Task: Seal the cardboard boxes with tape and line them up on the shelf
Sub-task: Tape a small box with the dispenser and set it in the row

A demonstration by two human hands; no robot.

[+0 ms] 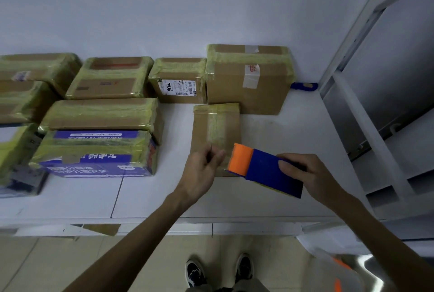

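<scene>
Plain storeroom corner, white and evenly lit.
A bare pale wall (164, 10) runs behind a white shelf (293, 132), whose top is made of panels meeting at a thin dark seam (116, 194). To the right stands a grey-white metal rack (352, 40), its uprights slanting up out of sight and its lower levels in shade. Below the shelf's front edge the floor (47, 268) is beige tile. The light is soft and the shadows faint.

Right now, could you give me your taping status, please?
Left hand pinches tape on small box. Right hand grips tape dispenser. Larger box close behind.
</scene>
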